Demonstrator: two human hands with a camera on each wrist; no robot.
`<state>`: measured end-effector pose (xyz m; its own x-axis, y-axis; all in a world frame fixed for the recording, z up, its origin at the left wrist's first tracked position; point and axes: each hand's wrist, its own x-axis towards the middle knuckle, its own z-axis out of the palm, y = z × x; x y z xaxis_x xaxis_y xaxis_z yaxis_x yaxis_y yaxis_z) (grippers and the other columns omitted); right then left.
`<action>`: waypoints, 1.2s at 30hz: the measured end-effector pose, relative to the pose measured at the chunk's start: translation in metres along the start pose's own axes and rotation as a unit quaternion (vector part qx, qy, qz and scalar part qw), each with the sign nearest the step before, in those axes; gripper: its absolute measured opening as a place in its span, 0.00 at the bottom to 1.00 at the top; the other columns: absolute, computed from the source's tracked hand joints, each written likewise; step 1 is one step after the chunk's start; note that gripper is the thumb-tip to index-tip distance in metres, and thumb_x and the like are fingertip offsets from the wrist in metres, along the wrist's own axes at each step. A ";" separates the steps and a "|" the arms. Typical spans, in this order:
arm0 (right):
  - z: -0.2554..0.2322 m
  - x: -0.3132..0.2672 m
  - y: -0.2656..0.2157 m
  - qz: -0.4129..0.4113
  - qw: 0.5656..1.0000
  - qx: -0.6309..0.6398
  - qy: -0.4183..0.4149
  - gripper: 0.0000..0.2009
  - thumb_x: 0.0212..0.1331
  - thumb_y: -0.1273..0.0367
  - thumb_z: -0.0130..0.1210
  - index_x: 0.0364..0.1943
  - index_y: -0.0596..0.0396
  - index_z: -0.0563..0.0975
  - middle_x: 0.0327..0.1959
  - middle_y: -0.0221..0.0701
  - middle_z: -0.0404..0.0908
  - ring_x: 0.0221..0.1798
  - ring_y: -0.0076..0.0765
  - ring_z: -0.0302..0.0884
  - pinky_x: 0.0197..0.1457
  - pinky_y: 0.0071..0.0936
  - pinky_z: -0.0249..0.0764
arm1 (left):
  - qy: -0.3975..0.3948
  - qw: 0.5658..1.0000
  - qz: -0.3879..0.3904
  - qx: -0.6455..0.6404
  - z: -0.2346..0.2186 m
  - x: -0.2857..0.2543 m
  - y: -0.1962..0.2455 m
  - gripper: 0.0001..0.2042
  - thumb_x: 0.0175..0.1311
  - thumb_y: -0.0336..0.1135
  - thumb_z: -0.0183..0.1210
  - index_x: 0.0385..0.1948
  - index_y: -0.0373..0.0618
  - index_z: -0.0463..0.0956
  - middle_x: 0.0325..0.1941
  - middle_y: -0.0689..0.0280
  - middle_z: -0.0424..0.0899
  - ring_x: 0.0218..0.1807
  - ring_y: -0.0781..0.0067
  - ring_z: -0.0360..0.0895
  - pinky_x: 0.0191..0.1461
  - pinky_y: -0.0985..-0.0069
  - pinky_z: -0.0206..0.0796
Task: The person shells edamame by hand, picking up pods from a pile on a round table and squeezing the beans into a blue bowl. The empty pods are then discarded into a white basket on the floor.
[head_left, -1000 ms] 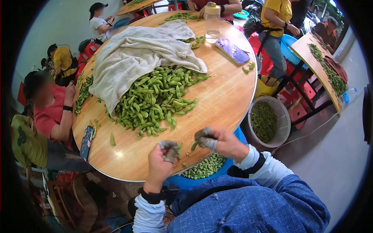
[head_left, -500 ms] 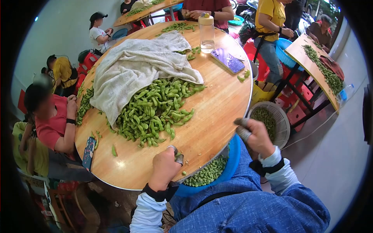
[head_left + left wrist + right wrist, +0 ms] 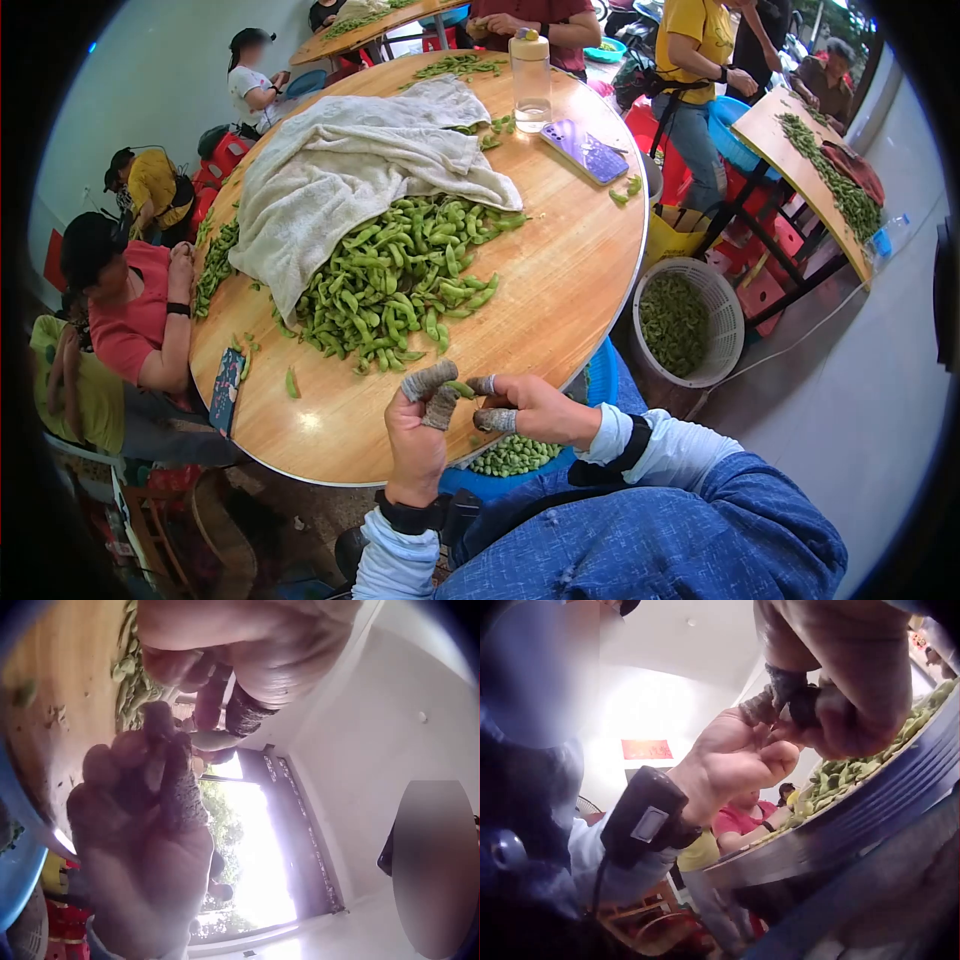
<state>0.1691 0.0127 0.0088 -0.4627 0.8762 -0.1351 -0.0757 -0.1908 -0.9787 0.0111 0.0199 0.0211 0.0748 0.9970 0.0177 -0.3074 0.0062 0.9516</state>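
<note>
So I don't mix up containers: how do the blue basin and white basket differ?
The blue basin is partly hidden by the table; the slotted white basket shows almost whole. The basin holds loose beans, the basket green pods. Both sit lower than the table.

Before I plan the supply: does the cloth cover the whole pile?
No, much of the pile lies bare beside the cloth.

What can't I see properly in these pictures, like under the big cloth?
- Under the cloth, head view: its folds cover most of what's there.
- Part of the blue tub, head view: the table and right hand hide it.
- Whether the right hand touches the pod in the left hand: blurred in both wrist views.
- Words on the red sign, right wrist view: too small.
</note>
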 end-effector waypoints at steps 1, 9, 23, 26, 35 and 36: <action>0.000 0.001 0.004 -0.008 1.000 0.012 0.001 0.14 0.55 0.70 0.51 0.45 0.62 0.71 0.30 0.28 0.75 0.34 0.20 0.68 0.38 0.18 0.66 | -0.003 1.000 0.004 -0.003 0.002 -0.003 -0.001 0.09 0.55 0.25 0.55 0.38 0.40 0.72 0.32 0.67 0.78 0.28 0.85 0.71 0.29 0.91 0.59; -0.029 -0.012 -0.023 -0.146 0.912 -0.382 0.028 0.10 0.41 0.76 0.52 0.32 0.58 0.74 0.28 0.41 0.73 0.34 0.46 0.71 0.35 0.33 0.67 | -0.095 0.994 -0.054 0.025 -0.011 -0.010 0.009 0.07 0.57 0.27 0.52 0.36 0.37 0.73 0.31 0.66 0.76 0.31 0.80 0.72 0.37 0.84 0.65; -0.021 -0.021 -0.019 -0.051 0.994 -0.080 0.057 0.10 0.54 0.70 0.52 0.37 0.62 0.74 0.33 0.34 0.78 0.36 0.27 0.73 0.41 0.22 0.68 | -0.151 0.963 -0.216 0.051 -0.004 -0.016 0.005 0.06 0.54 0.20 0.49 0.32 0.37 0.72 0.23 0.72 0.73 0.22 0.87 0.65 0.25 0.89 0.56; -0.015 -0.023 -0.012 -0.020 0.998 0.055 0.015 0.10 0.57 0.70 0.50 0.37 0.63 0.73 0.34 0.29 0.78 0.37 0.19 0.70 0.41 0.18 0.67 | -0.152 0.964 -0.187 0.108 0.000 -0.017 0.006 0.05 0.54 0.22 0.52 0.33 0.36 0.72 0.25 0.71 0.75 0.25 0.88 0.68 0.27 0.88 0.59; -0.014 -0.023 -0.015 0.018 0.997 0.077 0.008 0.08 0.57 0.71 0.50 0.35 0.63 0.73 0.31 0.26 0.76 0.36 0.17 0.69 0.40 0.18 0.67 | -0.157 0.962 -0.169 0.145 0.003 -0.020 0.006 0.07 0.54 0.23 0.54 0.34 0.32 0.71 0.29 0.66 0.78 0.32 0.84 0.73 0.35 0.86 0.65; -0.015 -0.023 -0.014 0.019 0.997 0.074 0.008 0.08 0.57 0.71 0.50 0.35 0.63 0.73 0.31 0.25 0.76 0.35 0.17 0.69 0.40 0.18 0.67 | -0.157 0.962 -0.172 0.142 0.002 -0.020 0.005 0.07 0.54 0.22 0.54 0.34 0.32 0.71 0.30 0.66 0.78 0.32 0.84 0.73 0.35 0.86 0.65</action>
<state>0.1938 0.0013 0.0229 -0.4541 0.8736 -0.1750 -0.1876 -0.2857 -0.9398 0.0100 -0.0003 0.0260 0.4218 0.8677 -0.2632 0.0540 0.2657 0.9625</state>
